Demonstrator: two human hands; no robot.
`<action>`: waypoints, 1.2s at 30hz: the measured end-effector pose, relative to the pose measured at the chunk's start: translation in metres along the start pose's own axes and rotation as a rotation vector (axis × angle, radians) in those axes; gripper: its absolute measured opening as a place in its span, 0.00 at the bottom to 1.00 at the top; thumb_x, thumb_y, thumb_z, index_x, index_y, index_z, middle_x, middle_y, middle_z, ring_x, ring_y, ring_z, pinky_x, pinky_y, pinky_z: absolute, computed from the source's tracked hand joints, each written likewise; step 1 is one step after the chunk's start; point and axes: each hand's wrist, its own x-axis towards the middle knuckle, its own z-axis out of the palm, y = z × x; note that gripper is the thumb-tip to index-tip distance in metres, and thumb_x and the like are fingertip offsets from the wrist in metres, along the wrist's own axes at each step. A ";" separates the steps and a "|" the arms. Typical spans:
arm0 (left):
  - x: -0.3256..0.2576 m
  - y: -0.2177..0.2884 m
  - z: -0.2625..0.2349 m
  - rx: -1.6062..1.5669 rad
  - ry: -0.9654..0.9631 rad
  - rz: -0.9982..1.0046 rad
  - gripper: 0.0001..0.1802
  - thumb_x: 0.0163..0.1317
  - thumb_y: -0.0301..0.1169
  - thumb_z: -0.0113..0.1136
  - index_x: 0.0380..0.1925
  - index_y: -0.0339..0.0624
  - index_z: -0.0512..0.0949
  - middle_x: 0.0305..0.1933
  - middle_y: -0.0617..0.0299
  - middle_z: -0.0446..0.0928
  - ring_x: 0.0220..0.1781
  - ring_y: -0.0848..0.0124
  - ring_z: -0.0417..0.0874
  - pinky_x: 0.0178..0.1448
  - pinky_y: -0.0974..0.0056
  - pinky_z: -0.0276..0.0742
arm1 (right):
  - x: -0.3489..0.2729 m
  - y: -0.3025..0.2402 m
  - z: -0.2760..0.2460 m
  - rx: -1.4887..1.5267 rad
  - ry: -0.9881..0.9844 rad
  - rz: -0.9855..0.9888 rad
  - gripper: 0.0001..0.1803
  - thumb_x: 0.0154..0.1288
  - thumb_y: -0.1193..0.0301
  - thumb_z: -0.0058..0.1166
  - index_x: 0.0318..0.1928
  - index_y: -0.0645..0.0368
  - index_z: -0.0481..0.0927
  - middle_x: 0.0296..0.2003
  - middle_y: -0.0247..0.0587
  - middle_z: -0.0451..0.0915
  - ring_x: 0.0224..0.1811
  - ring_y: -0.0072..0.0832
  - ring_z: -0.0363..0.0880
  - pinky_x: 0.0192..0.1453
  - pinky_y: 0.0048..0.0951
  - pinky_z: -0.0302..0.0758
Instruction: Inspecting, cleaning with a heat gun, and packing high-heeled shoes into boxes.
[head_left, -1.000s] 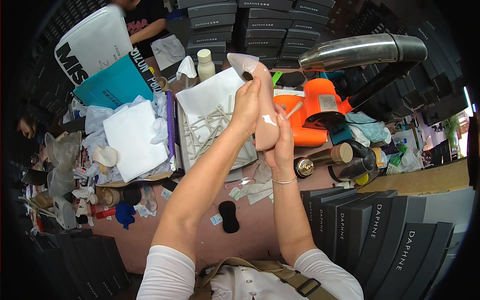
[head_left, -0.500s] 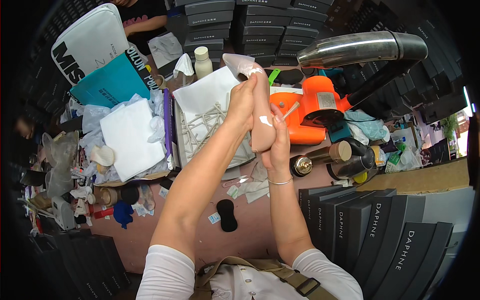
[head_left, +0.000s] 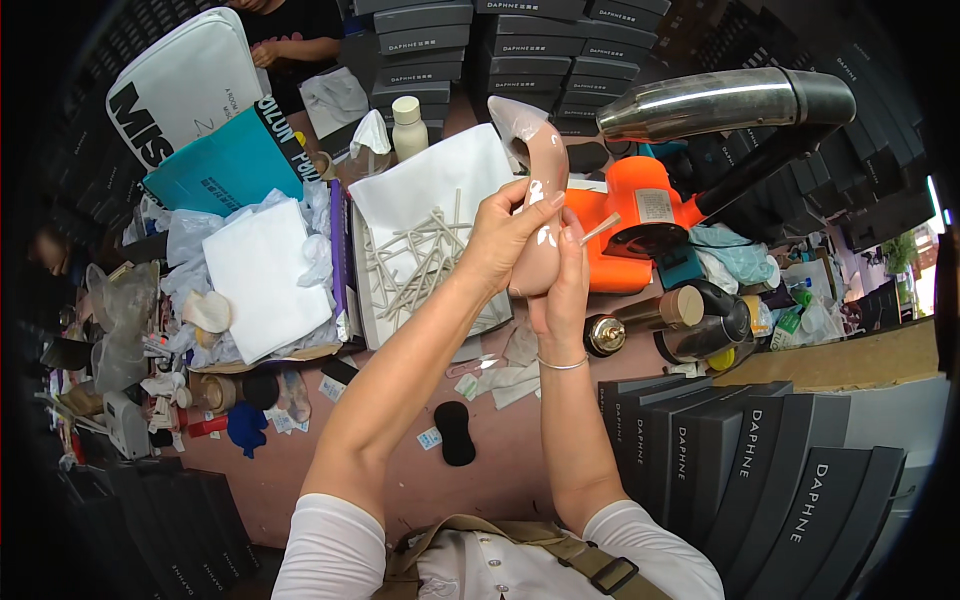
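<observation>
A: What was the position of the workpiece?

B: The glossy pink-beige shoe with a pale, translucent-looking far end was raised above the tabletop, in the middle of the scene. It was tilted, with its pale end toward the far side.

A: State the condition of each hand.

B: The left hand was clamped around the middle of the shoe, thumb across the upper surface. The right hand supported the near end from the right. A slim, pale, tapering stick projected from its fingers.

A: Which stage was complete?

B: The shoe was picked up and secured in both hands. Bright white patches showed on its surface; whether these were reflections or an applied substance could not be determined.

A: Which stage was outstanding?

B: In judgement, handling was midway: the shoe was not yet set down, and the stick was not yet released. The orange blower with its silver metal nozzle stood to the right, with no visible contact. To the left, the paper-lined box of thin off-white sticks was untouched by either hand. Remaining work could not be measured further.
</observation>
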 end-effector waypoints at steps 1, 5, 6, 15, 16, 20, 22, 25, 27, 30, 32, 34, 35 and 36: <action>-0.001 -0.002 -0.001 0.023 -0.014 0.023 0.18 0.61 0.30 0.62 0.50 0.35 0.74 0.42 0.59 0.78 0.40 0.74 0.81 0.42 0.70 0.81 | -0.003 0.001 -0.001 0.000 0.011 -0.010 0.27 0.73 0.58 0.39 0.64 0.64 0.59 0.59 0.47 0.67 0.61 0.31 0.67 0.64 0.32 0.66; -0.005 -0.006 -0.001 0.014 -0.015 0.093 0.20 0.59 0.28 0.64 0.51 0.36 0.74 0.42 0.60 0.78 0.40 0.75 0.80 0.44 0.70 0.80 | -0.011 0.000 0.001 0.055 0.035 0.005 0.28 0.72 0.61 0.42 0.64 0.67 0.58 0.57 0.48 0.67 0.58 0.30 0.69 0.61 0.31 0.68; -0.006 -0.007 -0.001 -0.014 -0.002 0.105 0.20 0.59 0.27 0.64 0.51 0.36 0.74 0.42 0.60 0.78 0.40 0.75 0.80 0.44 0.70 0.80 | -0.010 0.001 0.000 0.066 0.023 0.010 0.28 0.72 0.61 0.42 0.64 0.67 0.58 0.57 0.48 0.67 0.58 0.30 0.69 0.61 0.31 0.68; -0.013 -0.013 0.008 -0.041 0.139 0.183 0.16 0.59 0.26 0.63 0.48 0.35 0.75 0.42 0.61 0.77 0.40 0.78 0.78 0.42 0.73 0.77 | -0.004 0.015 -0.015 0.184 0.011 0.087 0.27 0.73 0.61 0.41 0.64 0.67 0.58 0.57 0.48 0.68 0.59 0.30 0.69 0.62 0.31 0.67; -0.013 -0.014 0.007 -0.028 0.139 0.188 0.16 0.59 0.26 0.63 0.48 0.35 0.75 0.42 0.61 0.78 0.39 0.77 0.78 0.42 0.72 0.78 | -0.004 0.015 -0.016 0.188 0.023 0.093 0.27 0.73 0.61 0.41 0.64 0.67 0.58 0.57 0.47 0.68 0.59 0.30 0.69 0.62 0.31 0.67; -0.011 -0.016 -0.002 -0.027 0.146 0.154 0.16 0.58 0.25 0.63 0.47 0.34 0.75 0.40 0.60 0.78 0.38 0.77 0.79 0.40 0.72 0.78 | -0.008 0.009 -0.010 0.149 -0.012 0.120 0.31 0.74 0.54 0.38 0.65 0.65 0.58 0.58 0.46 0.68 0.60 0.31 0.67 0.63 0.34 0.66; -0.011 -0.010 -0.011 -0.035 0.158 0.100 0.17 0.56 0.24 0.64 0.47 0.33 0.75 0.39 0.59 0.78 0.36 0.76 0.80 0.39 0.72 0.79 | -0.011 -0.004 -0.013 0.003 -0.064 0.197 0.33 0.73 0.50 0.35 0.66 0.63 0.57 0.58 0.47 0.67 0.62 0.32 0.65 0.63 0.37 0.65; -0.008 0.010 -0.026 0.054 0.146 0.012 0.19 0.54 0.24 0.64 0.47 0.32 0.75 0.38 0.58 0.79 0.33 0.75 0.81 0.36 0.71 0.79 | -0.005 -0.023 -0.040 -0.400 0.050 0.048 0.37 0.73 0.46 0.34 0.68 0.62 0.56 0.61 0.44 0.65 0.65 0.32 0.61 0.62 0.42 0.65; -0.011 0.020 -0.032 0.199 0.112 -0.055 0.20 0.53 0.24 0.65 0.48 0.32 0.75 0.38 0.58 0.79 0.31 0.75 0.81 0.35 0.71 0.80 | 0.011 -0.035 -0.059 -0.408 0.022 -0.051 0.40 0.70 0.43 0.37 0.70 0.61 0.53 0.66 0.48 0.58 0.66 0.38 0.62 0.63 0.43 0.64; -0.020 0.028 -0.033 0.148 -0.001 -0.196 0.22 0.53 0.24 0.65 0.49 0.31 0.75 0.38 0.58 0.80 0.30 0.75 0.81 0.35 0.70 0.80 | 0.047 -0.055 -0.041 -0.574 -0.112 0.065 0.42 0.68 0.45 0.45 0.70 0.61 0.52 0.66 0.50 0.58 0.64 0.38 0.65 0.61 0.41 0.68; -0.024 0.033 -0.027 0.170 -0.076 -0.264 0.23 0.53 0.25 0.66 0.50 0.32 0.75 0.38 0.58 0.80 0.31 0.75 0.82 0.35 0.70 0.80 | 0.066 -0.053 -0.034 -0.415 -0.208 0.199 0.43 0.67 0.45 0.48 0.69 0.61 0.52 0.66 0.51 0.58 0.64 0.38 0.64 0.61 0.39 0.68; -0.024 0.025 -0.019 0.188 -0.152 -0.254 0.23 0.53 0.25 0.66 0.50 0.31 0.75 0.39 0.59 0.80 0.32 0.76 0.82 0.36 0.72 0.80 | 0.089 -0.033 -0.039 -0.266 -0.270 0.196 0.41 0.66 0.49 0.52 0.68 0.62 0.54 0.60 0.51 0.63 0.56 0.36 0.70 0.56 0.35 0.72; -0.024 0.023 -0.019 0.199 -0.162 -0.257 0.23 0.53 0.25 0.66 0.50 0.31 0.75 0.39 0.59 0.80 0.33 0.76 0.82 0.36 0.72 0.80 | 0.093 -0.029 -0.035 -0.309 -0.270 0.225 0.44 0.64 0.50 0.54 0.69 0.63 0.52 0.60 0.51 0.63 0.58 0.36 0.68 0.58 0.35 0.70; -0.024 0.023 -0.018 0.168 -0.150 -0.263 0.23 0.54 0.25 0.66 0.51 0.31 0.75 0.39 0.59 0.80 0.33 0.76 0.82 0.36 0.72 0.80 | 0.095 -0.027 -0.031 -0.353 -0.270 0.253 0.47 0.62 0.50 0.56 0.69 0.65 0.49 0.61 0.51 0.63 0.60 0.36 0.66 0.60 0.34 0.68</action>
